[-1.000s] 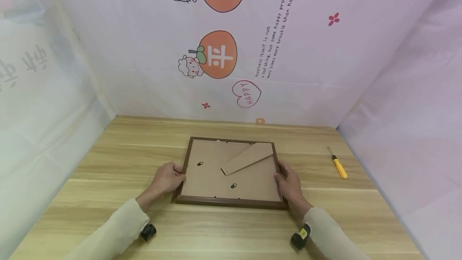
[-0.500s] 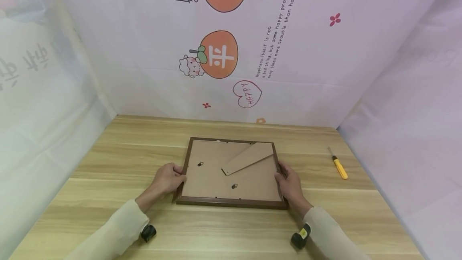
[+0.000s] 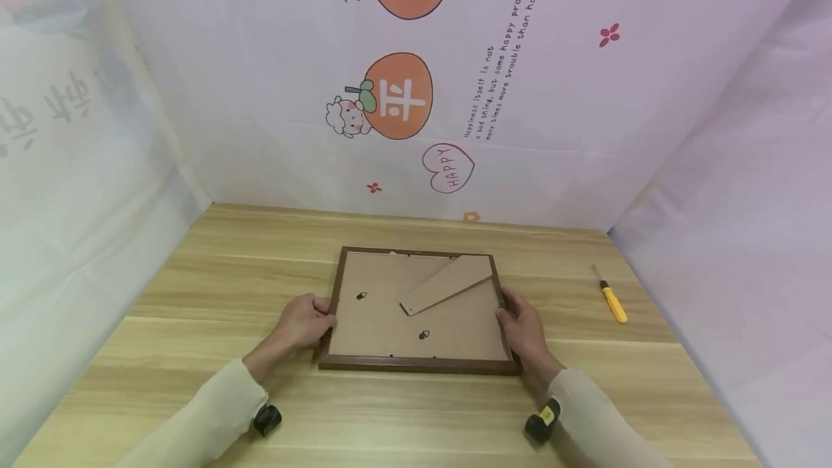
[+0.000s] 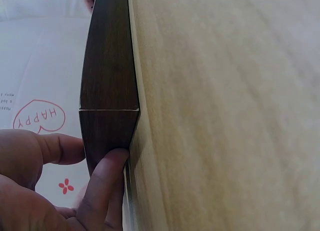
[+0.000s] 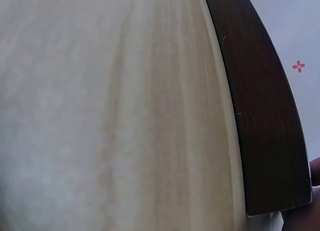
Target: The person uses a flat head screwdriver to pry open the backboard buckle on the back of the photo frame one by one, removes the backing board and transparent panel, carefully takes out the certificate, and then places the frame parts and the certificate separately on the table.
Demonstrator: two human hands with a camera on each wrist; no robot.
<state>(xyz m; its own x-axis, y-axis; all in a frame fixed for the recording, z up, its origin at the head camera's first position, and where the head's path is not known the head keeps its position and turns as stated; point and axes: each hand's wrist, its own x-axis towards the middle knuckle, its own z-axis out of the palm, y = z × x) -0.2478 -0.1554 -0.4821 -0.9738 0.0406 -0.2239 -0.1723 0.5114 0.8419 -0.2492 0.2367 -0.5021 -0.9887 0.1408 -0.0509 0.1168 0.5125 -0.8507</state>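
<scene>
A picture frame (image 3: 416,364) with a dark brown wooden border lies back side up on the table. Its tan backing board (image 3: 377,334) carries two small metal hangers and a slanted easel leg (image 3: 448,285), folded down near the far right corner. My left hand (image 3: 301,322) grips the left border, thumb on top. On the opposite side my right hand (image 3: 525,329) grips the right border the same way. In the left wrist view, thumb and fingers pinch the border beside its mitred corner (image 4: 107,110). Only a bit of the right hand (image 5: 302,211) shows in the right wrist view.
A screwdriver (image 3: 613,303) with a yellow handle lies on the wood-grain table (image 3: 403,425), right of the frame. Printed white sheeting (image 3: 279,128) rises behind the table and along both sides. Each wrist wears a small black camera.
The head view has shifted very slightly. Both hands keep their grip, and the picture frame stays practically where it was.
</scene>
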